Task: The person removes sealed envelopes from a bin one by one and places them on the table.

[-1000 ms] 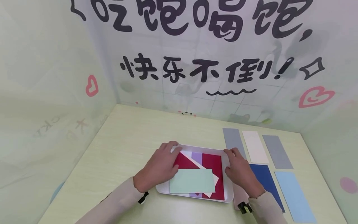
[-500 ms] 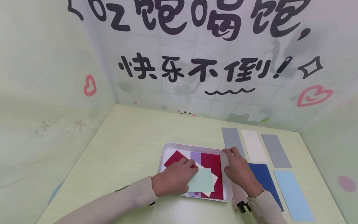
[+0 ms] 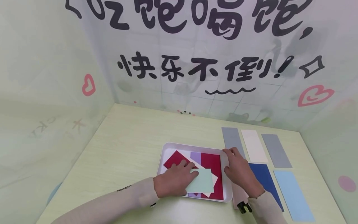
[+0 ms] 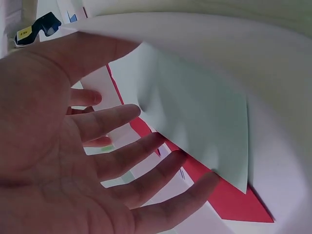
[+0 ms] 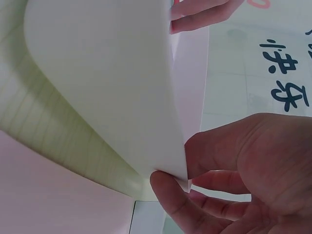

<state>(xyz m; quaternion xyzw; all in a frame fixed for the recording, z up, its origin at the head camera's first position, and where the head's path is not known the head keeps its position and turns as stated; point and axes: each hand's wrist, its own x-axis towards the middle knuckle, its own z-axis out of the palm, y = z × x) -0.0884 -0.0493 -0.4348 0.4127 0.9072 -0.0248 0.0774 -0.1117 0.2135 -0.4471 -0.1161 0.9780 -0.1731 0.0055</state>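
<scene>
A shallow white tray (image 3: 227,189) holds several coloured cards. My right hand (image 3: 240,170) grips its right rim, thumb and fingers on either side of it; the right wrist view shows the tray's pale outer surface (image 5: 107,87). My left hand (image 3: 176,179) lies over the tray's left part, fingers spread across a mint green card (image 3: 204,181). In the left wrist view, the fingertips meet the long edge of the mint card (image 4: 200,117). Beneath it lie a slanted white card (image 3: 214,179), a dark red card (image 3: 212,160), a lilac strip (image 3: 195,156) and another red card (image 3: 174,158).
Right of the tray, cards lie on the pale table (image 3: 134,140): grey (image 3: 277,151), whitish (image 3: 254,146), another grey (image 3: 232,138), dark blue (image 3: 264,180) and light blue (image 3: 294,196). A pinkish card (image 3: 239,197) sits partly under my right arm. Printed sheet walls (image 3: 173,93) enclose the table.
My left hand has let go of the tray's left rim and moved right onto the mint card; its fingers have since spread. My right hand keeps its grip.
</scene>
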